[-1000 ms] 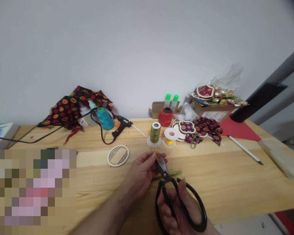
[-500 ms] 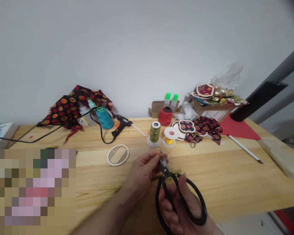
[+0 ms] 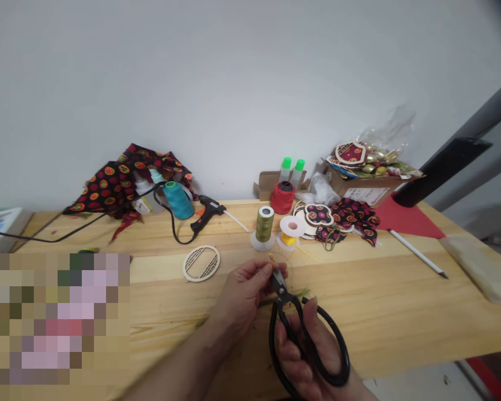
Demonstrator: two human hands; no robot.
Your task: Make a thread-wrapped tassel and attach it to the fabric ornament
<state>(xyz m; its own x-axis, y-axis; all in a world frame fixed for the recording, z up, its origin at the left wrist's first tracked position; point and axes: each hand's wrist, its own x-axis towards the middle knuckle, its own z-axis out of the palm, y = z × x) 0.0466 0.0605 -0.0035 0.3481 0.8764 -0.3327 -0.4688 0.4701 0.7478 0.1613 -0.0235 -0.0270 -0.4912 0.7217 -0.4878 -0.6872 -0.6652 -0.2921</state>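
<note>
My right hand [image 3: 307, 348] is wrapped around the black loop handles of a pair of scissors [image 3: 281, 291], whose blades point away from me. My left hand [image 3: 244, 287] pinches a thin yellow thread [image 3: 271, 257] right at the blade tips; the fingers partly hide the tips and the thread's end. Just beyond the hands stand a spool of olive-green thread [image 3: 264, 225] and a white spool of yellow thread [image 3: 288, 240]. To the left of my left hand, an oval wooden lattice frame [image 3: 201, 263] lies flat on the table.
A black glue gun [image 3: 207, 214] lies near the wall beside a teal thread cone [image 3: 178, 200] and patterned fabric [image 3: 108, 184]. Farther right are a red thread spool [image 3: 283, 197], fabric-covered wooden ornaments [image 3: 318, 215], a full cardboard box [image 3: 363, 189] and a white pencil [image 3: 417, 253].
The scissor handles have come slightly closer together as my right hand squeezes. My left hand stays in nearly the same place at the blade tips.
</note>
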